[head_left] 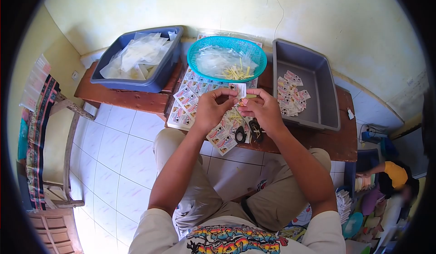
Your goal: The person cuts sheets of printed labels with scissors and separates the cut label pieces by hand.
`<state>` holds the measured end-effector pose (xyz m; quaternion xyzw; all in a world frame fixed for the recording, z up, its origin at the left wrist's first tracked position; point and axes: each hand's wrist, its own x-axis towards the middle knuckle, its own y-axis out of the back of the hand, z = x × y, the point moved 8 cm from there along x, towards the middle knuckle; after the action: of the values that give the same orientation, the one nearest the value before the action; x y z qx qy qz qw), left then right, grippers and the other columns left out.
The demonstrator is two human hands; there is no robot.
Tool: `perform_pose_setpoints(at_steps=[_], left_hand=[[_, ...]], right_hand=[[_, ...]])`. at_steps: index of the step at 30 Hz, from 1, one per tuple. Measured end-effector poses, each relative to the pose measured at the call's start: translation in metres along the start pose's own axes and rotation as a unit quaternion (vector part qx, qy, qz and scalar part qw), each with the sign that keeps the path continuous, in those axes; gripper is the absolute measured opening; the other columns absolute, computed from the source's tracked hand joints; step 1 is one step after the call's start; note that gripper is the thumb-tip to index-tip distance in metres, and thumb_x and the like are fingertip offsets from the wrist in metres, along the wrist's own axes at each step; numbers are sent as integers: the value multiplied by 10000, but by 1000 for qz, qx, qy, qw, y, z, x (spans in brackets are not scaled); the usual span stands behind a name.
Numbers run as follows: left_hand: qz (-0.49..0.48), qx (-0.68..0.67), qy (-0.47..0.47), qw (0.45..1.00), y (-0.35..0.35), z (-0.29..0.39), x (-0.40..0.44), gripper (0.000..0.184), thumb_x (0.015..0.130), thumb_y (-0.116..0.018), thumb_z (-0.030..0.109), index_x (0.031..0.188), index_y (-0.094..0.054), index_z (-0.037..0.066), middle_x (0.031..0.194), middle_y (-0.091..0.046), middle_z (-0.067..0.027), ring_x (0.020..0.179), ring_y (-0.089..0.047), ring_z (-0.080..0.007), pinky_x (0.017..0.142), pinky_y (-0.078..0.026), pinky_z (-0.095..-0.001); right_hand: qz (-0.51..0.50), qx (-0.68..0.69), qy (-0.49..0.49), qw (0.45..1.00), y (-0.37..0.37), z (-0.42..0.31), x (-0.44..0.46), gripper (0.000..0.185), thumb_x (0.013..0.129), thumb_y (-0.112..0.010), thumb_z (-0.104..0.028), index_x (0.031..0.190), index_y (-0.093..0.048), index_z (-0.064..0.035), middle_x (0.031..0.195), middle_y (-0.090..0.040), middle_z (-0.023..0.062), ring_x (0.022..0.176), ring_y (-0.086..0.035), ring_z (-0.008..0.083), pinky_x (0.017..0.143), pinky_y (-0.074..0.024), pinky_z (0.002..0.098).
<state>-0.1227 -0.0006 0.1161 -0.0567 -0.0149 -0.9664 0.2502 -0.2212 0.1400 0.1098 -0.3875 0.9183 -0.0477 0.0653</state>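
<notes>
My left hand (212,111) and my right hand (267,113) are both closed, pinching a small printed label (238,89) upright between their fingertips. A yellowish strip shows at the right fingers, but I cannot tell whether it is held. Below the hands lie scissors with black handles (240,135), partly over printed label sheets (222,139). More uncut sheets of labels (179,117) spread to the left of my hands. Just behind them stands a turquoise mesh basket (194,67) with clear plastic bags (217,58) and yellow strips (238,72) in it.
On the brown wooden bench (338,142), a grey tub (320,104) at right holds cut labels (290,92). A blue tub (156,85) at left holds plastic bags (141,54). Another person (395,174) is at the lower right, one arm over a dark bin.
</notes>
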Motion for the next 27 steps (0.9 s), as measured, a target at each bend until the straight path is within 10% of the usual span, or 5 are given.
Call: perform_pose_setpoints(at_steps=[11,16,19,27], left_hand=[[-3,18,39,999,9,-12,-2,242,949,-781,70,1164,-737,-32,1012,-778,-77,889,-696,-99,798,-568,-276],[-4,16,58,998,6,-28,-2,241,946,-784,75,1158,-738,-30,1001,-776,-71,878,-693,-98,789,-565,-273],[1,19,58,998,5,-35,-2,215,939,-788,71,1133,-757,-15,925,-771,-44,775,-665,-65,705,-552,-247],[5,-4,56,998,3,-38,0,211,932,-793,56,1126,-756,-17,921,-767,-40,774,-665,-66,703,-552,-244]], right_hand=[[-11,-46,-15,999,12,16,-2,319,1024,-653,-45,1326,-591,39,1088,-745,159,938,-762,190,792,-649,291],[-49,-480,99,870,12,21,-19,551,890,-787,-181,1367,-592,16,1077,-736,203,932,-757,388,825,-623,466],[-55,-618,10,784,9,47,-37,686,866,-794,-253,1447,-525,-7,1222,-657,246,999,-717,469,890,-593,551],[-75,-634,-21,770,-11,66,-36,834,870,-768,-230,1571,-372,-9,1301,-570,283,1001,-714,487,872,-599,543]])
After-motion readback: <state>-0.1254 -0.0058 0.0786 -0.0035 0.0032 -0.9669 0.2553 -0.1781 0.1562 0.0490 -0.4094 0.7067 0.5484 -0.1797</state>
